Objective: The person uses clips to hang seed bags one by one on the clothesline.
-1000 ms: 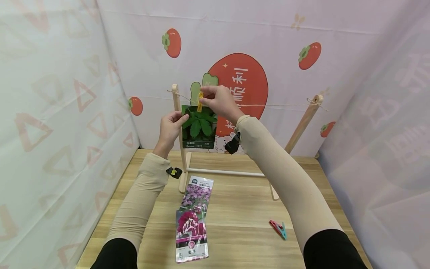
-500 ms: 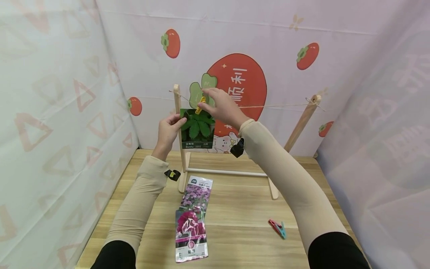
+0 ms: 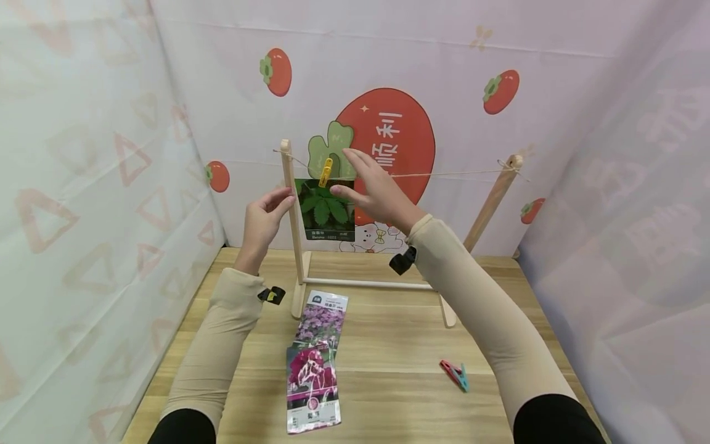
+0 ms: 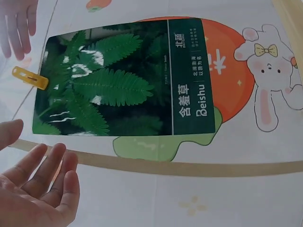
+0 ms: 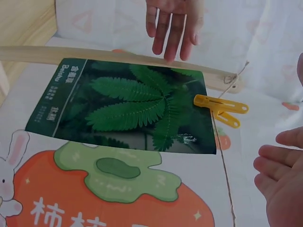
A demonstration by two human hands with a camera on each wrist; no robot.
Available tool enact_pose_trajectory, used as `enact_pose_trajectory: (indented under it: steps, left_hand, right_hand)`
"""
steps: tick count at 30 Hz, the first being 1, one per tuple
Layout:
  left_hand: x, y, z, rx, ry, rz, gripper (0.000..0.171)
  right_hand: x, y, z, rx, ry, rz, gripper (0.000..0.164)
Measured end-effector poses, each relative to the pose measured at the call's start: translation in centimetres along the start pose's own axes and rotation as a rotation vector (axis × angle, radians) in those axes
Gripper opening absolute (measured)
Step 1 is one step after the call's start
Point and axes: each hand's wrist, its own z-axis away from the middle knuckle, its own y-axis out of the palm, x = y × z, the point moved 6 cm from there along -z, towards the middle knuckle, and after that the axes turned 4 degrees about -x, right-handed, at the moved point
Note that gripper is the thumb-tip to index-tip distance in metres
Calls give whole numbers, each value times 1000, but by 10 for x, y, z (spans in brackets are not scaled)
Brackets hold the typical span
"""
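Note:
A green seed packet with a fern-like leaf picture hangs from the string, held by a yellow clothespin at its top edge. My left hand is just left of the packet, by the wooden post, fingers loosely bent and holding nothing. In the left wrist view a gap shows between those fingers and the packet. My right hand is to the right of the clothespin, fingers extended and thumb apart. The right wrist view shows the clothespin clear of both hands.
Two flower seed packets lie overlapping on the table, a purple one and a magenta one. A red clothespin and a teal clothespin lie at the right. The wooden stand has a left post, a right post and a white crossbar.
My right hand has let go of the yellow clothespin and moved right. My left hand has released the packet and drawn back left. The packet now hangs from the string.

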Motion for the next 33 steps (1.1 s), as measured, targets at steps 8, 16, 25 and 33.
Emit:
enact_pose_trajectory:
  steps: [8,16,25,33]
  left_hand:
    - [7,-4,22,106,-8,-55,53]
    - [24,-2,36,123,-25,-67,54]
    - [42,1,49,144,-50,-75,49]
    - [53,8,62,190,-40,-64,49]
  right_hand:
    - [-12,1,39,-125,-77,-135,67]
    - [-34,10,71,-180,-94,-251,70]
    - [-55,13,107,-221,-37,-311,54]
    - [-69,18,129,-250,-9,-369,48]
